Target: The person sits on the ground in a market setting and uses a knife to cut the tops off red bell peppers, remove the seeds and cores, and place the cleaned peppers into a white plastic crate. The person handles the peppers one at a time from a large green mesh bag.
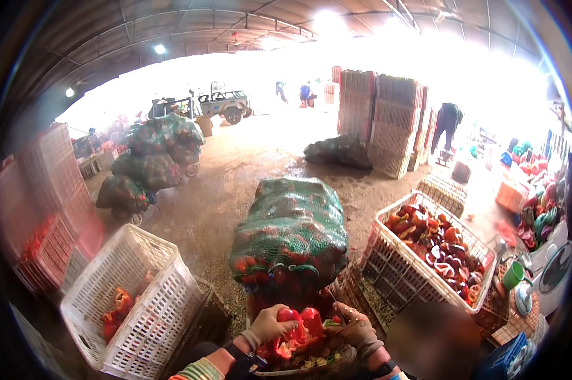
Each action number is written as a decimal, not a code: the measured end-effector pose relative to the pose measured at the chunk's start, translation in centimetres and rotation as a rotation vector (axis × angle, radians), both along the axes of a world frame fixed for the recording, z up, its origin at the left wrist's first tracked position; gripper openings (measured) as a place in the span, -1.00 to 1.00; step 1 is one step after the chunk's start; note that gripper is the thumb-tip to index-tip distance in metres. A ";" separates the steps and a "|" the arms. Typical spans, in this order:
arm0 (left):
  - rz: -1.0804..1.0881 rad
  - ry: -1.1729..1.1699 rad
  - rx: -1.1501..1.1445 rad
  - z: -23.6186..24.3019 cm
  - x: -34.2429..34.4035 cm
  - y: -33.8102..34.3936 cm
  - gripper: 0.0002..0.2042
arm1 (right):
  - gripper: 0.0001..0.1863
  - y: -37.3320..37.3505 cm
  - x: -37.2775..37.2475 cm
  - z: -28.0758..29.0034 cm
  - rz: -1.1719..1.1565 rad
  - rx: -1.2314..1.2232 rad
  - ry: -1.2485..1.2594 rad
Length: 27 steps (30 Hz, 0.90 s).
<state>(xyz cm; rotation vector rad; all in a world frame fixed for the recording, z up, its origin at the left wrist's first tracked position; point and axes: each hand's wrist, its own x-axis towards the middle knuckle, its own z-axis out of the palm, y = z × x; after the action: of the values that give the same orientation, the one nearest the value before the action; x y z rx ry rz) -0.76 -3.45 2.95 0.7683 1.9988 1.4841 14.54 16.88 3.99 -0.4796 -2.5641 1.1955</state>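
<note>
My gloved left hand (270, 326) grips a cut red pepper (291, 323) at the bottom middle. My right hand (357, 332), also gloved, is closed on a thin knife (334, 297) beside a second red pepper piece (311, 323). Under both hands is a container (333, 369) with red pepper pieces and yellowish scraps. Just beyond it, green mesh sacks of red peppers (289, 228) are piled.
A white crate (83, 304) with a few peppers stands left, a fuller crate (381, 266) right. Farther off are loaded carts (153, 171), stacked crates (393, 126), a vehicle (226, 102), workers (449, 123) and a fan (555, 266).
</note>
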 end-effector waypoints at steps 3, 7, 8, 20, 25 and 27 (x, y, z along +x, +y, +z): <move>-0.160 0.246 0.055 1.8 0.8 -1.0 -0.58 | -0.24 -1.7 -1.9 3.0 0.105 -0.128 0.001; -0.187 0.310 0.152 4.7 1.6 -1.5 -0.62 | -0.41 -2.2 -4.0 2.9 0.249 -0.360 -0.207; -0.133 0.304 0.168 4.4 1.2 -1.7 -0.63 | -0.44 -2.5 -4.4 2.4 0.261 -0.326 -0.189; 0.533 -0.238 0.933 3.7 -2.0 -10.0 -0.94 | -0.71 -9.3 -6.7 -2.0 -0.206 -0.760 0.208; 1.110 0.487 0.731 6.5 -6.8 -21.9 -0.66 | -0.60 -13.7 -9.1 2.4 -0.024 -1.102 0.251; 1.336 0.570 0.732 9.9 -6.3 -24.9 -0.45 | -0.52 -19.1 -11.6 7.6 0.131 -1.168 0.178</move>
<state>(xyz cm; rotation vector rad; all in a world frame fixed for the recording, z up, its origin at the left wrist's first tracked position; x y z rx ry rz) -7.10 -28.38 12.89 -0.0865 2.5183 3.1379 2.96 -2.18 11.58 -0.3690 -1.5199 2.5609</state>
